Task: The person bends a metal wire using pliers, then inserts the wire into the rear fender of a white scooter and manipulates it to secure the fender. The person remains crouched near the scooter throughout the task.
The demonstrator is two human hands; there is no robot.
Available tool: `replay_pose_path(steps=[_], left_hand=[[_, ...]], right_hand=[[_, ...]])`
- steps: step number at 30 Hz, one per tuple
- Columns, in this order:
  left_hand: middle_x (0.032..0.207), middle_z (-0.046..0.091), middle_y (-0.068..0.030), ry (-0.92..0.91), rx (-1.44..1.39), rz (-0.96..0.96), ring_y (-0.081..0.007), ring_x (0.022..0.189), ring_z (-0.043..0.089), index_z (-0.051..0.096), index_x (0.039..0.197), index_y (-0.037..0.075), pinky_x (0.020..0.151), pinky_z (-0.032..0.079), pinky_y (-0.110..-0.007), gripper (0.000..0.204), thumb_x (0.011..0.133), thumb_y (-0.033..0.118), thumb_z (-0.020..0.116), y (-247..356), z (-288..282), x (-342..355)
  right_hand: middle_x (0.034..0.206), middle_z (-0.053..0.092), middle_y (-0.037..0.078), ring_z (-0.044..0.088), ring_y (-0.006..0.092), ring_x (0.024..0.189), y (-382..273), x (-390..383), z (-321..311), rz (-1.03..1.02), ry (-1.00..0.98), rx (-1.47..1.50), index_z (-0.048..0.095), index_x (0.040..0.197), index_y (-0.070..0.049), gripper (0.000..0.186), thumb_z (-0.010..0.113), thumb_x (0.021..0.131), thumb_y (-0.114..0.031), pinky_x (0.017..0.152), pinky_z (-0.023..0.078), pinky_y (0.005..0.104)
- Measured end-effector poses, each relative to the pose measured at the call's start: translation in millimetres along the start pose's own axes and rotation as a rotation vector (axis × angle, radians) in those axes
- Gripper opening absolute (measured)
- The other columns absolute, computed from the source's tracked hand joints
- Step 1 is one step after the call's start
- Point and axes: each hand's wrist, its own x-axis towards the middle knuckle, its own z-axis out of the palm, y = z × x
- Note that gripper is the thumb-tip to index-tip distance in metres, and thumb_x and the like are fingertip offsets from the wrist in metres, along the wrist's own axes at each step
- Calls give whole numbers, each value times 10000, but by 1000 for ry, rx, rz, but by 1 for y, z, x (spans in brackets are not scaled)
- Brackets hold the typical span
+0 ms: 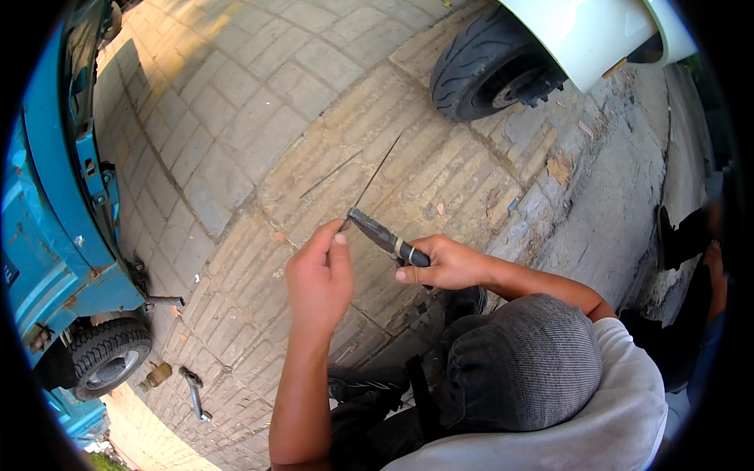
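The dark, worn pliers with black handles [386, 238] slant from lower right to upper left, nose up-left, gripping a thin straight metal wire [375, 174] that runs on toward the upper right. The right hand [442, 264] clasps the handles; the left hand [319, 278] pinches at the nose, above tan paving bricks [440, 169]

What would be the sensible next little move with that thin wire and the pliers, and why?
Probably a slight steadying pinch and pull. The right hand grips the dark pliers, whose tip meets the thin wire where the left hand has its fingertips. The wire's far end sticks out free over the brick paving, so it could wobble.
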Motion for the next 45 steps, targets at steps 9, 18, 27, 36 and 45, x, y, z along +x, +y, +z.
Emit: replay_pose_path(steps=[9, 18, 27, 36, 45], left_hand=[[660, 483, 41, 4, 21, 39, -36, 606, 413, 652, 1093, -14, 539, 341, -221, 196, 973, 86, 534, -4, 3, -1], [654, 486, 41, 29, 27, 57, -36, 597, 415, 654, 1081, -15, 529, 341, -223, 190, 968, 79, 534, -5, 5, -1], [688, 507, 33, 7, 14, 25, -33, 622, 418, 656, 1071, -10, 551, 346, -220, 186, 968, 79, 530, 1, -1, 1], [667, 509, 21, 23, -42, -16, -41, 604, 418, 655, 1051, -11, 542, 350, -225, 180, 955, 85, 537, -5, -5, 2], [687, 601, -107, 32, 113, 198, -136, 638, 583, 645, 990, -23, 611, 448, -299, 190, 945, 128, 538, -11, -9, 11]], right_hand=[[578, 419, -26, 413, 81, 573, -1, -4, 2, 9, 45, -20, 544, 732, -30, 424, 684, 902, -393, 514, 360, 300], [570, 421, -18, 409, 81, 564, -3, -5, 0, -8, 51, -33, 552, 735, -23, 419, 687, 898, -384, 508, 358, 305], [675, 491, -17, 470, 85, 642, -2, -3, 3, 19, 114, -1, 570, 841, -19, 351, 783, 820, -298, 563, 392, 282], [770, 527, 23, 509, 116, 714, 7, -3, 5, 16, 62, 134, 513, 1039, -12, 402, 729, 856, -297, 637, 429, 296], [724, 564, 66, 600, 171, 730, -6, -3, 6, 62, 83, -186, 563, 1035, -18, 282, 668, 879, -228, 637, 463, 341]])
